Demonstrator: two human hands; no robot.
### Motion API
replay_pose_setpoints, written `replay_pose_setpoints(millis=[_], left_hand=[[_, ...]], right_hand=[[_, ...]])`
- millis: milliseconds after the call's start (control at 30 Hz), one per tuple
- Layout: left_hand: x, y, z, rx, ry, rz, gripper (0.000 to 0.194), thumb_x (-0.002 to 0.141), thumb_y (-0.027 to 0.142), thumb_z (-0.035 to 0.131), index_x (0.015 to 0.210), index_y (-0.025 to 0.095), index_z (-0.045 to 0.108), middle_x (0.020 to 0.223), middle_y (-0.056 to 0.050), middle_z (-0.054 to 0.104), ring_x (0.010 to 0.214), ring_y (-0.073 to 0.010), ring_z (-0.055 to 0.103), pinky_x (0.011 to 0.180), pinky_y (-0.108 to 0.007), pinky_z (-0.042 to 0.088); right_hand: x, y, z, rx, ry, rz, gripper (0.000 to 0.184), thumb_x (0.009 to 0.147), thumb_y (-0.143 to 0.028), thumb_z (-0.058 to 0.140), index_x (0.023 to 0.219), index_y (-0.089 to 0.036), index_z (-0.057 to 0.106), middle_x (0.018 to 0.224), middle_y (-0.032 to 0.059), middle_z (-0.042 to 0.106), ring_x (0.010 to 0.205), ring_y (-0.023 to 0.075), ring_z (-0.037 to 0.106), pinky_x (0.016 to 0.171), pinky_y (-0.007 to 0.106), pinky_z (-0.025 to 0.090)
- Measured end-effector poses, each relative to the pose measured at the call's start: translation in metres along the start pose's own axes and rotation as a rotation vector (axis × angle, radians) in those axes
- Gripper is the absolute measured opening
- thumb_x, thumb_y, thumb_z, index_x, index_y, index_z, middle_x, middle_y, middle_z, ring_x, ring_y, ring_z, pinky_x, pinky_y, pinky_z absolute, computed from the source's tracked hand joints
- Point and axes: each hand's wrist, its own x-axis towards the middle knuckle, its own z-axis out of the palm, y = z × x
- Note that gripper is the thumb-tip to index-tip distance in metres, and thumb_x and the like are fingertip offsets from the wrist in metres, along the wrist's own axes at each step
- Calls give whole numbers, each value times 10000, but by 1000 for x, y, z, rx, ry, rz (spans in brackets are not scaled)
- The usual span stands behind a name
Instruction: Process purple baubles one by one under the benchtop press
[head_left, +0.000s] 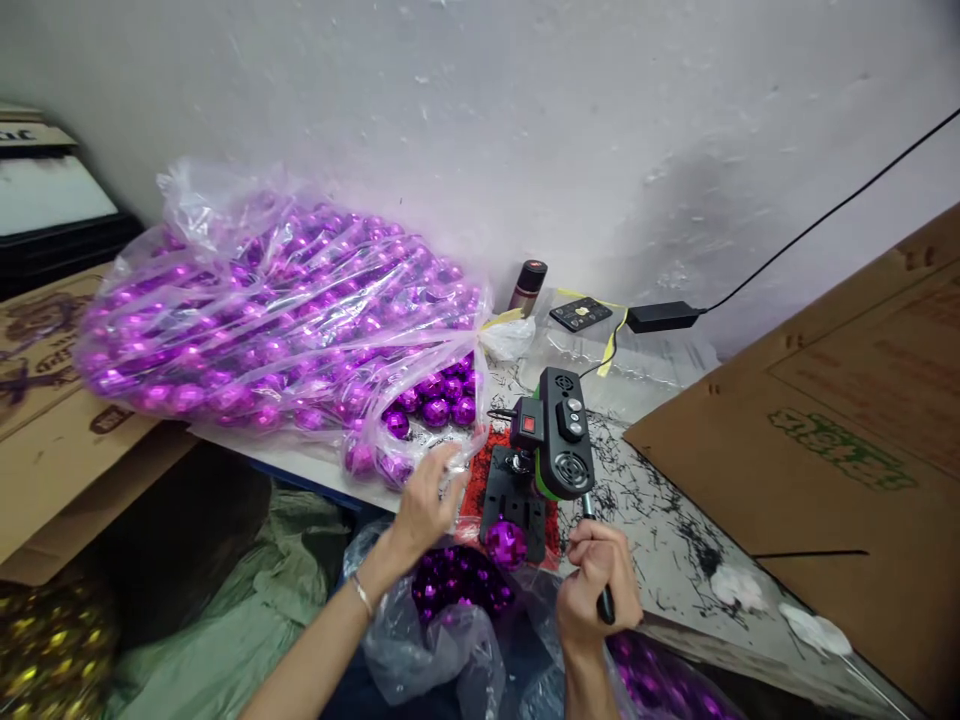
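Observation:
My right hand (598, 578) is wrapped round the black grip of a lever handle (587, 508) on a small black bench machine (566, 435). A shiny purple faceted ball (506, 544) sits at the front of the machine's dark base plate (491, 492). My left hand (429, 503) is left of the base, fingers apart and slightly curled, beside the opening of a clear plastic bag (352, 345). Purple balls (437, 411) show through that opening; I see none in the left hand. Below my hands, an open plastic bag (465, 655) holds more purple balls.
Black thread-like scraps (675, 520) litter the tabletop on the right. A cardboard box (840, 430) borders that side; another carton (52, 400) is at left. Behind the machine are a dark bottle (528, 287), a remote-like pad (581, 314) and a power adapter (664, 317) with its cord.

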Motion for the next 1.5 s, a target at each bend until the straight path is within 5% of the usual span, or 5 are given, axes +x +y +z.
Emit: replay_pose_setpoints(millis=[300, 600, 733, 1067, 1500], left_hand=[[112, -42, 11, 405, -430, -505, 609, 1061, 322, 675, 1620, 137, 523, 1354, -257, 727, 1234, -405, 749, 1047, -508, 585], [85, -37, -33, -898, -97, -792, 685, 911, 480, 866, 1531, 283, 654, 1396, -107, 748, 1147, -254, 771, 999, -406, 668], [58, -6, -39, -1044, -145, -850, 695, 887, 581, 884, 1492, 289, 705, 1303, -77, 793, 1072, -234, 779, 937, -382, 687], [1, 31, 48, -510, -402, -619, 703, 881, 474, 860, 1500, 204, 662, 1348, -134, 816, 1243, -336, 788, 1131, -507, 611], [-10, 34, 61, -219, -331, -202, 582, 901, 320, 872, 1430, 230, 650, 1406, -144, 748, 1320, -354, 725, 1150, -536, 587]], right_hand=[[1, 0, -1, -22, -30, -20, 386, 1074, -108, 492, 715, -234, 554, 701, -17, 617, 685, 155, 633, 631, 318, 443], [3, -4, 1, -19, -27, -31, 383, 1079, -107, 482, 723, -236, 541, 679, -32, 587, 681, 142, 638, 625, 296, 450], [10, -10, 3, -23, -14, -22, 395, 1088, -118, 480, 718, -239, 540, 668, -28, 580, 659, 148, 637, 616, 308, 456], [19, -13, -2, -68, -84, -68, 369, 1084, -96, 463, 752, -240, 535, 720, -19, 620, 661, 138, 634, 607, 295, 469], [17, -14, -4, -71, -106, -61, 335, 1068, -92, 470, 780, -235, 562, 752, -12, 648, 667, 124, 629, 618, 273, 474]])
